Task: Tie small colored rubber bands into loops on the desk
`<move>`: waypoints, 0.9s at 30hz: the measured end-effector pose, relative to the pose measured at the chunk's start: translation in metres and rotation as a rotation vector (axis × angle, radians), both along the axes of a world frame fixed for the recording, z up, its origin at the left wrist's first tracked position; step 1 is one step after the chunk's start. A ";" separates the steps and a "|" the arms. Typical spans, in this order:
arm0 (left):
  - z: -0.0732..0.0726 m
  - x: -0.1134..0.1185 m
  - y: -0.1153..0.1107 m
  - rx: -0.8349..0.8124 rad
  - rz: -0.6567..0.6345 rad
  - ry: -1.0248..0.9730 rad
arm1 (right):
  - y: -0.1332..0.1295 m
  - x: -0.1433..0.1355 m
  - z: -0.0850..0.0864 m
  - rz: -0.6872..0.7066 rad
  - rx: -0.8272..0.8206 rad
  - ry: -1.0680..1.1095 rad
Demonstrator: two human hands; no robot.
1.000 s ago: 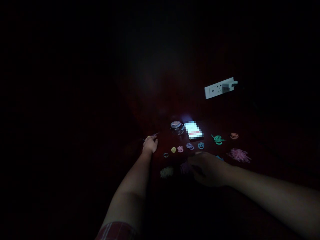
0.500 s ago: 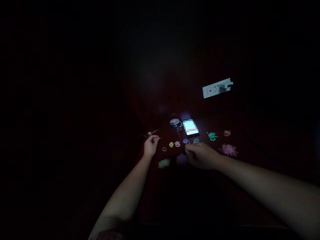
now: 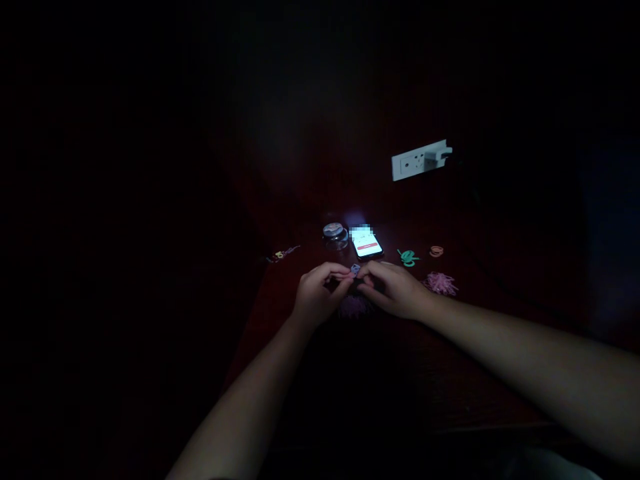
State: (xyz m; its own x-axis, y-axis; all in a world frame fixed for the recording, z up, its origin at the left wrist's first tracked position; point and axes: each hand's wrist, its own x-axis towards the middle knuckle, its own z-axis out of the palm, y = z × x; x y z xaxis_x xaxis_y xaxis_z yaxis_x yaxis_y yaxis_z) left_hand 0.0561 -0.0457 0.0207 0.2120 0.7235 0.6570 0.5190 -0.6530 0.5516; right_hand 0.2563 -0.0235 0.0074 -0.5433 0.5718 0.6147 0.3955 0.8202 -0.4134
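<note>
My left hand (image 3: 320, 293) and my right hand (image 3: 393, 288) are close together over the dark red table, fingertips nearly meeting. The left thumb and forefinger are pinched; whatever lies between them is too small and dim to name. My right hand's fingers are curled in beside the left's, and any thing in them cannot be made out. Just beyond the fingertips is a small cluster of purple-blue loops (image 3: 355, 269). A heap of thin purple strands (image 3: 354, 307) lies below, partly in the hands' shadow.
A lit phone (image 3: 369, 248) and a lidded clear jar (image 3: 335, 237) stand beyond my hands. To the right are green loops (image 3: 409, 257), orange loops (image 3: 437, 251) and a pink strand heap (image 3: 441, 284). Small multicoloured pieces (image 3: 283, 254) lie left. A socket panel (image 3: 419, 161) holds a plug.
My left hand has moved right and my right hand slightly left, so their fingertips are now together. The view has shifted a little, and my left hand now covers the pale heap's area.
</note>
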 end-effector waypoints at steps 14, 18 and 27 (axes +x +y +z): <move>-0.004 -0.002 0.004 0.227 -0.012 0.205 | 0.005 0.002 -0.003 0.008 0.007 0.015; -0.003 -0.004 0.005 0.264 -0.021 0.249 | 0.005 0.003 -0.003 0.020 0.001 -0.003; -0.002 -0.005 0.006 0.296 -0.042 0.272 | 0.004 0.005 -0.002 0.037 0.021 0.001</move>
State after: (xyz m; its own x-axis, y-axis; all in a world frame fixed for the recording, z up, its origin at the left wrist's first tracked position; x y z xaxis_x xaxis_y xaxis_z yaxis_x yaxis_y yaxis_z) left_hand 0.0512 -0.0400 0.0185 0.4322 0.4986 0.7514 0.5892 -0.7869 0.1833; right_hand 0.2610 -0.0199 0.0050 -0.5634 0.5385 0.6266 0.3645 0.8426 -0.3964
